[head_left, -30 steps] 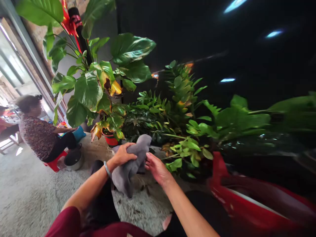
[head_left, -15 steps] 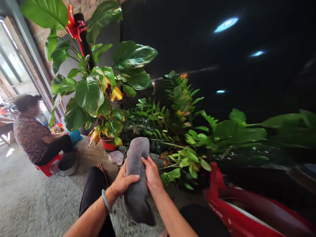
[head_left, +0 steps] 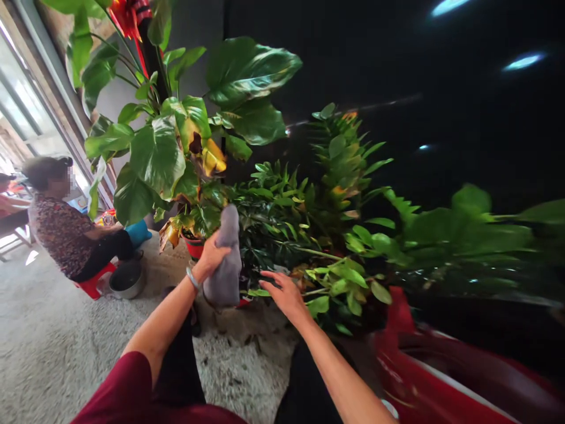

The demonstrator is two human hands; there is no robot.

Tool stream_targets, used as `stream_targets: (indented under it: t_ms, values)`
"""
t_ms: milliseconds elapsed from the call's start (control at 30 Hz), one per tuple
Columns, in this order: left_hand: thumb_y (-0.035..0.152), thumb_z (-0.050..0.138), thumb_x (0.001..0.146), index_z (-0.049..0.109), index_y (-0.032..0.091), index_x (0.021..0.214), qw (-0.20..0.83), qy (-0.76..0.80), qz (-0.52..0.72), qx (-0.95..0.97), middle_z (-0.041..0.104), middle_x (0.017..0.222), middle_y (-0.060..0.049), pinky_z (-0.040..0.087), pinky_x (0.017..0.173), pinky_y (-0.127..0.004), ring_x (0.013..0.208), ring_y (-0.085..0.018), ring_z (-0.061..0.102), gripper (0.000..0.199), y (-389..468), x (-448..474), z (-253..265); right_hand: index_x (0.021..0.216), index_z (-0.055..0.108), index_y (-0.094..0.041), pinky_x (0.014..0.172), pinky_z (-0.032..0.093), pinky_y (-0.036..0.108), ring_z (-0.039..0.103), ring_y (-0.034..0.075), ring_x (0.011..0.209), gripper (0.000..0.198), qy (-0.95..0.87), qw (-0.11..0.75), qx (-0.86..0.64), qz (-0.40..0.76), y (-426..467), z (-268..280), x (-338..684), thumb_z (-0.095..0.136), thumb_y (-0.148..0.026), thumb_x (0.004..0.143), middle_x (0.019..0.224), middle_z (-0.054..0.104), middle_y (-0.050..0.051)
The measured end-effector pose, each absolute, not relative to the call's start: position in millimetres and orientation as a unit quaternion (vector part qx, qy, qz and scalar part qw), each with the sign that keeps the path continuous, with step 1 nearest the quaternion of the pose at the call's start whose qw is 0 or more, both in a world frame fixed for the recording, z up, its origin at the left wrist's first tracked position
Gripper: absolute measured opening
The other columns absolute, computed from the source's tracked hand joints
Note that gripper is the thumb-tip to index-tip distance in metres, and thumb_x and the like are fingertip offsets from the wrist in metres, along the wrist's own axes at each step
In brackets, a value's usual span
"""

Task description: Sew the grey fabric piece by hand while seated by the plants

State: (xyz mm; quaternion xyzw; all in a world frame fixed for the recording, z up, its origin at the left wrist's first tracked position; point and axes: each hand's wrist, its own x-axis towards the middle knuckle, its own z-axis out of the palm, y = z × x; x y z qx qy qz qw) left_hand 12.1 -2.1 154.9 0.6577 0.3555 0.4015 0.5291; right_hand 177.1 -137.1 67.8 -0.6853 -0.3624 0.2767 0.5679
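My left hand point(head_left: 212, 258), with a pale bangle at its wrist, is closed around a grey plush piece point(head_left: 226, 274). The piece is long, soft and filled-looking, held upright out in front of me; its exact kind I cannot make out. To the right of it, my right hand point(head_left: 286, 297) is apart from the piece and holds nothing. Its fingers are stretched out and spread, close to the low green leaves point(head_left: 338, 274).
A tall leafy plant in a red pot point(head_left: 193, 247) stands ahead. At left a person point(head_left: 59, 227) sits on a red stool point(head_left: 94, 284) beside a dark basin point(head_left: 127, 281). A red bag-like container point(head_left: 424, 377) lies at lower right. A dark glossy wall point(head_left: 375, 53) rises behind.
My right hand has let go of the grey plush piece and opened to the right. My left hand has moved it forward and slightly left. The view has shifted.
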Motion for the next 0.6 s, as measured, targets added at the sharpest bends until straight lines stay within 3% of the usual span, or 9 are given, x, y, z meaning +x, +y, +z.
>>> stream_targets:
  t_ms: [67,167,400,600]
  values:
    - [0.005,0.067,0.059,0.066,0.015,0.118,0.546,0.325,0.315,0.705,0.072,0.103,-0.005,0.050,0.094,-0.040,0.100,-0.026,0.063,0.059,-21,-1,123,0.087,0.078,-0.024,0.088,0.049,0.042,0.065,0.031,0.100,0.033,-0.361,0.578,-0.664,0.308,-132,63,174,0.071,-0.042,0.060,0.095,0.075,0.007]
    - [0.010,0.072,0.061,0.067,0.019,0.120,0.550,0.278,0.287,0.733,0.070,0.114,-0.005,0.045,0.103,-0.045,0.112,-0.031,0.060,0.060,-37,-24,110,0.092,0.078,-0.021,0.070,0.051,0.037,0.067,0.026,0.079,0.041,-0.351,0.594,-0.637,0.344,-129,65,172,0.070,-0.046,0.060,0.080,0.075,0.006]
    - [0.016,0.069,0.068,0.057,0.018,0.133,0.464,0.310,0.479,0.678,0.066,0.124,-0.007,0.044,0.104,-0.039,0.116,-0.025,0.059,0.067,8,-14,185,0.101,0.076,-0.021,0.067,0.049,0.034,0.066,0.024,0.081,0.051,-0.320,0.626,-0.615,0.358,-123,73,163,0.072,-0.046,0.057,0.095,0.076,0.007]
    - [0.008,0.068,0.062,0.065,0.015,0.119,0.527,0.335,0.283,0.728,0.071,0.106,-0.005,0.050,0.094,-0.040,0.099,-0.026,0.064,0.058,-21,-19,118,0.109,0.075,-0.022,0.068,0.050,0.034,0.067,0.026,0.085,0.055,-0.312,0.619,-0.621,0.367,-139,62,157,0.074,-0.041,0.058,0.107,0.076,0.007]
